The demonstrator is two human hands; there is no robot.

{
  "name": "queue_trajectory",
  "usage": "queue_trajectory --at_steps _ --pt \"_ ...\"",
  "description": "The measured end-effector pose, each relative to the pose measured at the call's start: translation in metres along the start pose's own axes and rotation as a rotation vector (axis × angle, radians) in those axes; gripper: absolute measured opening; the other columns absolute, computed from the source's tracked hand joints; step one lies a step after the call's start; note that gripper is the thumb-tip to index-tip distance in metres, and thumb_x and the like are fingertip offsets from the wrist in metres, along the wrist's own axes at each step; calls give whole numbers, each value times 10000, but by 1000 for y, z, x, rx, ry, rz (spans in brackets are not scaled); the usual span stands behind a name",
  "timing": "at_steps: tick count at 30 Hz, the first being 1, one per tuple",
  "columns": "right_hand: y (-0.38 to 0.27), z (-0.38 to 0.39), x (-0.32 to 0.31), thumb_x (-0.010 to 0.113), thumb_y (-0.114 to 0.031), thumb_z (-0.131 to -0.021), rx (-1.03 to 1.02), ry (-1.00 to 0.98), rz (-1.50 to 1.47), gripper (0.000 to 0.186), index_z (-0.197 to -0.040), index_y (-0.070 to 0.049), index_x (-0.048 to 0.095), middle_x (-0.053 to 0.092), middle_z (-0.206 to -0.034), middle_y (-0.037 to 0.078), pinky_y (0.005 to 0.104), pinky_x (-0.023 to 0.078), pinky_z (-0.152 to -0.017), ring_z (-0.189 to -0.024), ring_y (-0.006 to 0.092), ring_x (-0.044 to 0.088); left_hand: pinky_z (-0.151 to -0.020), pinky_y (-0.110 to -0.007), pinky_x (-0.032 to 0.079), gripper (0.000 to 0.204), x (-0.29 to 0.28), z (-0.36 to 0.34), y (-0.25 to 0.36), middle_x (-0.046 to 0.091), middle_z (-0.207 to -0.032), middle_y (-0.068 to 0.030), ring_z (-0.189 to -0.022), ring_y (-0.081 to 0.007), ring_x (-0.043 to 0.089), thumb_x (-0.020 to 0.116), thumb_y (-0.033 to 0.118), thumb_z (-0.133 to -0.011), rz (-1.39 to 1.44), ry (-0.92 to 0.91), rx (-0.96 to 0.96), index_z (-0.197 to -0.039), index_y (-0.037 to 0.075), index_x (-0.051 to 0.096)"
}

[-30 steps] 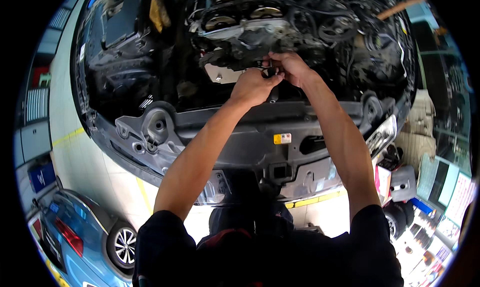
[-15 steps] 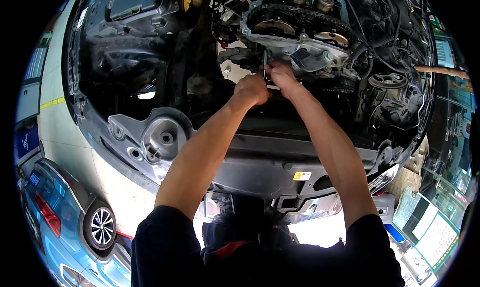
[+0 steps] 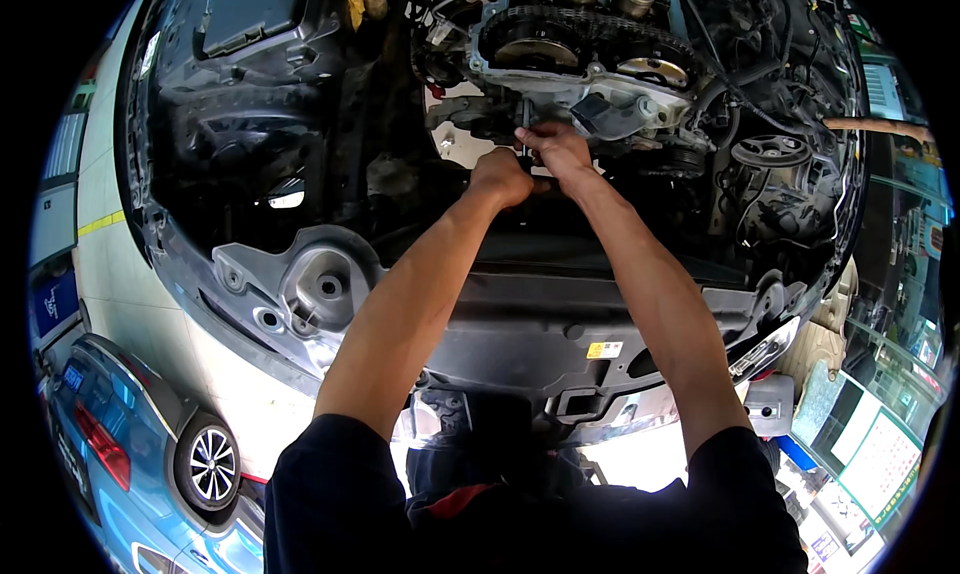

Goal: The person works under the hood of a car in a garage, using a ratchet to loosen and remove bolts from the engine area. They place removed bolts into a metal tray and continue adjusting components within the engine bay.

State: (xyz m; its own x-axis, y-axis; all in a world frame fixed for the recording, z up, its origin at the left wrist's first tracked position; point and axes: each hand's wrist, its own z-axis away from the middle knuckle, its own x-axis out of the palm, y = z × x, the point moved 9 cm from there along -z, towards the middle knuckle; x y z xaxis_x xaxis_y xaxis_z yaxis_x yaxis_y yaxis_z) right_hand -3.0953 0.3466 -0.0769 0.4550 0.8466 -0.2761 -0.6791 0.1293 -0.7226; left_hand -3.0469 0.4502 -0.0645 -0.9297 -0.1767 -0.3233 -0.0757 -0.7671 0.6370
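Both my hands reach down into an open engine bay, in front of a partly stripped engine [image 3: 585,84]. My left hand [image 3: 502,178] is closed in a fist at the near end of a slim metal rod [image 3: 526,116]; what its fingers wrap round is hidden. Beside it, my right hand [image 3: 562,154] is closed, thumb and fingers pinching the rod. The rod points away from me toward the engine's lower front. Its far tip is hard to make out among the dark parts. Above my hands, two round timing sprockets [image 3: 652,70] and a chain [image 3: 590,19] lie exposed.
Under my forearms runs the black front panel [image 3: 520,324] with a yellow-and-white label [image 3: 604,350]. A pulley [image 3: 772,152] sits at right, near a brown stick-like bar [image 3: 880,127]. A blue car [image 3: 150,454] stands at lower left. Glass cabinets [image 3: 905,264] line the right.
The view has shifted slightly. My right hand has moved a little on the rod, its thumb now higher along it. My left hand stays closed close beside it.
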Motion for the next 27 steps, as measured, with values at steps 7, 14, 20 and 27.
queue_trajectory --at_steps 7,14,20,27 --pt "4 -4 4 649 -244 -905 83 -228 -252 300 -1159 -86 620 699 -1028 -15 251 400 -723 -841 81 503 -687 -343 507 394 11 -4 -13 661 -1005 -97 -855 -199 615 742 206 -782 450 -221 -71 -1089 -11 624" --pt "2 4 0 738 -310 -833 98 -87 -173 329 -1048 -72 666 670 -897 -27 253 404 -695 -756 88 505 -662 -357 500 487 2 4 -19 639 -1070 -91 -874 -209 612 750 272 -783 96 -115 -178 -1168 16 598" --pt "16 -8 2 765 -379 -795 97 -289 -147 450 -1059 -33 649 657 -995 57 279 423 -764 -864 122 529 -702 -409 523 596 16 -6 -16 622 -1101 -126 -975 -235 601 791 287 -751 463 -193 -83 -1208 -19 562" --pt "-5 7 4 818 -449 -704 47 -66 -10 635 -1118 -6 631 644 -1094 121 352 393 -919 -1041 216 547 -686 -429 532 612 11 9 -23 605 -1077 -155 -885 -261 623 788 337 -761 153 -144 -150 -1195 -32 562"
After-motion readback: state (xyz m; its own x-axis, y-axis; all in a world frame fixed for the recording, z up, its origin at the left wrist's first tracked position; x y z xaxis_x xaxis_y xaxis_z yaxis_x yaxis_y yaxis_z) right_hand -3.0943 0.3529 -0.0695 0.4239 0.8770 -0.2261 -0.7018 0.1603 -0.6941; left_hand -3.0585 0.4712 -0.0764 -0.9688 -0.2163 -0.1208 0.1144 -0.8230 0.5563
